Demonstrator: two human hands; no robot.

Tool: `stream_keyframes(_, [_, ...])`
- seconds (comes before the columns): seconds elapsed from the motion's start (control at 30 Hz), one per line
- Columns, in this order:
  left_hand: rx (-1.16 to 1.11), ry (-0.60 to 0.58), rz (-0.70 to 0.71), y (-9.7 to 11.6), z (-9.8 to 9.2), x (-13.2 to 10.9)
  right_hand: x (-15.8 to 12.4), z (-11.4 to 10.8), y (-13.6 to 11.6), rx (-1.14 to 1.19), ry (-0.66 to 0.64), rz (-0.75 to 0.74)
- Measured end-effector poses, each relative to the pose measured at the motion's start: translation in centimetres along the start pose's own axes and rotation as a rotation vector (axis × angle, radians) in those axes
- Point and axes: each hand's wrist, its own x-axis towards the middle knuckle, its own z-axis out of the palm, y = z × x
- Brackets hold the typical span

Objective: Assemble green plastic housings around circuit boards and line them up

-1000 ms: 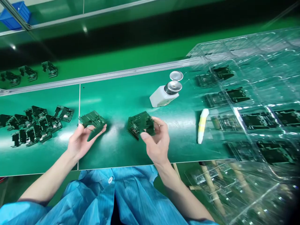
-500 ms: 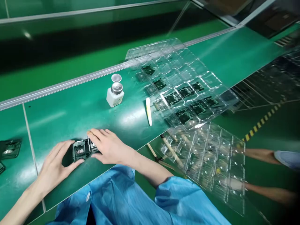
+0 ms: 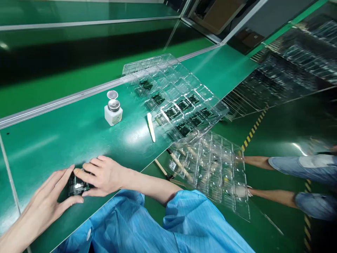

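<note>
A small black electronic module (image 3: 76, 186) lies on the green bench near its front edge, partly covered by my fingers. My left hand (image 3: 51, 195) grips its left side, fingers along the far edge and thumb at the near edge. Curled over its right side is my right hand (image 3: 101, 177), fingers on top and thumb at the near edge. Whether the right fingers pinch a separate small piece is hidden. Beyond my hands stands a white square bottle (image 3: 113, 114) with a metal top, and a white-and-yellow stick-like tool (image 3: 151, 127) lies to its right.
Clear plastic trays (image 3: 181, 82), some pockets holding dark boards, overlap the bench at centre right. Another person's hands (image 3: 242, 191) hold an empty clear tray (image 3: 210, 168) beside the bench. Stacked trays (image 3: 279, 73) stand at the far right. A metal rail (image 3: 65, 99) runs behind.
The view has swung right, shifting bench items leftward. My right hand has moved in over the module, covering more of it; the hands are closer together. The other person's sleeves show more.
</note>
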Motion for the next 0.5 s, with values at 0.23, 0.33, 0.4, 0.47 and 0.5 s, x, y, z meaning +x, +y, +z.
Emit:
stream_keyframes(0.23, [-0.45,0.373,-0.372,4.0,-3.8,3.0,-1.8,-1.1,0.0,1.085,0.547,0.55])
stream_keyframes(0.33, [-0.616,0.385,-0.488,5.6,-2.4,4.2,-2.2,0.0,-0.4,1.274,0.513,0.634])
stream_keyframes(0.4, [-0.697,0.33,-0.54,6.5,-1.0,4.5,-2.2,0.6,-0.9,1.363,0.507,0.696])
stream_keyframes(0.47, [-0.749,0.275,-0.551,7.3,0.2,4.6,-2.0,0.9,-1.5,1.423,0.505,0.756])
stream_keyframes(0.5, [-0.764,0.25,-0.541,7.7,0.7,4.6,-2.0,0.9,-1.7,1.442,0.503,0.782])
